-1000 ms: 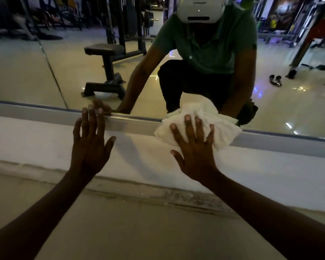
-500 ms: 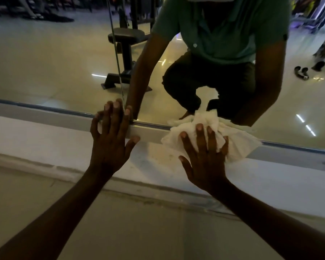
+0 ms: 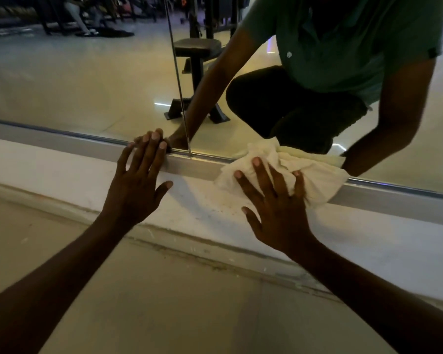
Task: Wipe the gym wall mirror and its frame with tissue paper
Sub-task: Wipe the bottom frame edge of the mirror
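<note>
My right hand [image 3: 276,200] lies flat and spread over a crumpled wad of white tissue paper [image 3: 315,175], pressing it against the mirror's lower frame [image 3: 195,167] — the fingers are splayed across the wad, not curled around it, and the thumb sticks out to the left onto the white ledge [image 3: 62,169] below the frame. The tissue bunches over the frame's top edge and touches the bottom of the mirror [image 3: 74,85] glass, well right of the vertical seam [image 3: 179,98] between two panes.

My left hand [image 3: 138,180] is open and empty, palm down on the ledge, fingers together and reaching up over the frame so the fingertips [image 3: 155,136] meet the glass just left of that seam; the thumb points right along the ledge. The two hands are near each other but apart.

In the glass I see my own crouched reflection in a green shirt [image 3: 356,42], with a padded gym bench [image 3: 197,47] far behind. Nearest me is pale floor [image 3: 189,315], with a grimy joint where it meets the ledge.
</note>
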The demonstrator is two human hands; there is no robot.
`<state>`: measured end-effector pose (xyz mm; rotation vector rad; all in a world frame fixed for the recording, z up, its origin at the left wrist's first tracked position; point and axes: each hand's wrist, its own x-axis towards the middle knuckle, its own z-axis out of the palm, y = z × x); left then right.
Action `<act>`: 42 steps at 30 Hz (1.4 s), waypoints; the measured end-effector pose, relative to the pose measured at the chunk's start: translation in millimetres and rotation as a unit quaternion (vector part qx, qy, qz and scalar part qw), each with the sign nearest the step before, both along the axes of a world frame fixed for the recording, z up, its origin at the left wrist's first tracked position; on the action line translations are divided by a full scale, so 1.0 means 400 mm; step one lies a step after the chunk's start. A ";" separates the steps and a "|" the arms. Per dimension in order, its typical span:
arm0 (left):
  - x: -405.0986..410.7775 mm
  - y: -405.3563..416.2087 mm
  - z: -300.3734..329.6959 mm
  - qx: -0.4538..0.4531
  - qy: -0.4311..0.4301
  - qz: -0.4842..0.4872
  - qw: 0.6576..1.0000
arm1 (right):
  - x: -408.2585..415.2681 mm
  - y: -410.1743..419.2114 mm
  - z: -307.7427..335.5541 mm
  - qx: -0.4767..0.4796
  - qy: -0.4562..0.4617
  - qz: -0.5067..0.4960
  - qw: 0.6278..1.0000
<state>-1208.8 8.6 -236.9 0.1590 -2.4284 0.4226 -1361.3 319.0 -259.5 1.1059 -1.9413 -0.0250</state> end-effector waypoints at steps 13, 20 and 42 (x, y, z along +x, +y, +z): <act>0.174 -0.301 0.016 0.043 -0.087 0.042 0.994 | 0.081 -0.224 0.020 0.030 -0.004 0.044 0.999; 0.246 -0.534 -0.005 0.104 -0.022 0.048 0.993 | 0.223 -0.644 0.035 0.077 -0.004 0.062 0.995; 0.290 -1.026 0.049 0.064 0.068 -0.044 0.995 | 0.304 -0.943 0.067 0.123 0.087 0.007 0.989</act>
